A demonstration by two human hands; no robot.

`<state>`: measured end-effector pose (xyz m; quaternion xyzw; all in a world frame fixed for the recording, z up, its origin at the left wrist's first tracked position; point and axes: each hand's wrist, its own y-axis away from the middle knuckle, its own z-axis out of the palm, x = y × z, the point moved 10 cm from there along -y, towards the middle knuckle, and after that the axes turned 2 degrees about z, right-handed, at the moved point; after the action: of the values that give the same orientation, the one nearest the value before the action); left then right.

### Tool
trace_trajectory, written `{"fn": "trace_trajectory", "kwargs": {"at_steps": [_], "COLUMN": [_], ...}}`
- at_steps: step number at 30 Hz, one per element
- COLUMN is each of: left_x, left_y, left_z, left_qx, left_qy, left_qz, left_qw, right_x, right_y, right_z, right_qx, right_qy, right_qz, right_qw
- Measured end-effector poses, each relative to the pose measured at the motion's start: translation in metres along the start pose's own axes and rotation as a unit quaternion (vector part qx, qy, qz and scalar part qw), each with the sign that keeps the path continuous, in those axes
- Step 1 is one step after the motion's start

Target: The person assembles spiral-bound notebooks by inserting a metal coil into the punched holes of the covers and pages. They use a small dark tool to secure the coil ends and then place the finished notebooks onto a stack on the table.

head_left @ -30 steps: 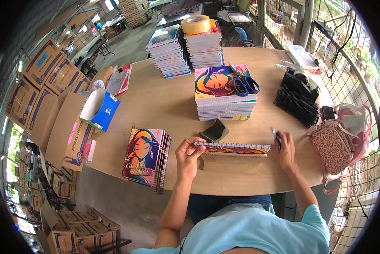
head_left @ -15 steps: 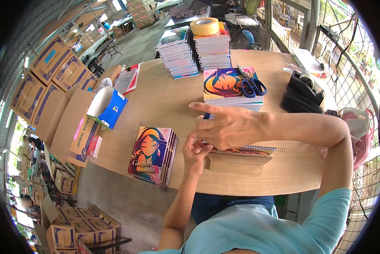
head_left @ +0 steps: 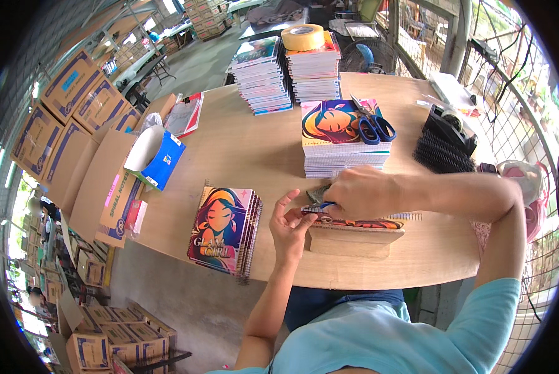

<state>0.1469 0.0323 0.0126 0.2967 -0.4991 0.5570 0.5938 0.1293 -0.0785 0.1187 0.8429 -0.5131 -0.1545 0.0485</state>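
Observation:
A spiral notebook [head_left: 379,224] lies edge-on against a wooden block [head_left: 354,235] at the table's near side, its wire coil showing along the far edge. My left hand [head_left: 287,227] pinches the notebook's left end between thumb and a finger, its other fingers loosely raised. From the right, my right hand [head_left: 360,194], blurred, is closed around a small blue-handled tool [head_left: 322,206] held at that same end. The tool's jaws and kind are mostly hidden. Left of my hands rests a small stack of finished-looking spiral notebooks [head_left: 220,227] with an illustrated cover.
Beyond my hands stands a pile of unbound notebooks [head_left: 342,159] with blue scissors [head_left: 373,128] on top. Taller stacks [head_left: 261,78] behind carry a tape roll [head_left: 302,38]. Black coils [head_left: 441,153] and a tape dispenser [head_left: 448,124] sit right; a blue carton [head_left: 161,159] and cardboard boxes [head_left: 114,199] left.
My right hand has come down and to the right with the blue-handled tool, onto the notebook's left end. My left hand's fingers have spread a little; it stays at that end.

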Motion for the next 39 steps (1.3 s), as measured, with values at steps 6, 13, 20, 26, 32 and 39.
{"fn": "trace_trajectory", "kwargs": {"at_steps": [6, 13, 20, 26, 32, 39], "left_x": [-0.002, 0.250, 0.103, 0.022, 0.069, -0.041], "left_y": [0.022, -0.026, -0.105, -0.110, -0.133, -0.211], "left_z": [-0.008, 0.016, -0.049, -0.091, -0.048, 0.007], "left_qx": [0.095, 0.096, -0.264, -0.249, -0.093, -0.104], "left_qy": [-0.065, -0.333, -0.678, -0.722, -0.542, -0.356], "left_qz": [0.127, 0.364, 0.150, 0.101, 0.246, -0.137], "left_qw": [0.985, 0.864, 0.669, 0.638, 0.798, 0.918], "right_x": [0.097, 0.175, 0.163, 0.171, 0.137, 0.153], "right_y": [0.066, 0.136, 0.148, 0.153, 0.143, 0.010], "right_z": [-0.012, 0.137, 0.151, 0.152, 0.047, -0.004], "right_qx": [0.329, 0.360, 0.403, 0.391, 0.533, 0.447], "right_qy": [-0.218, -0.062, -0.019, -0.017, -0.028, 0.061], "right_qz": [0.046, 0.189, 0.229, 0.249, 0.208, 0.228], "right_qw": [0.917, 0.911, 0.886, 0.886, 0.820, 0.863]}}
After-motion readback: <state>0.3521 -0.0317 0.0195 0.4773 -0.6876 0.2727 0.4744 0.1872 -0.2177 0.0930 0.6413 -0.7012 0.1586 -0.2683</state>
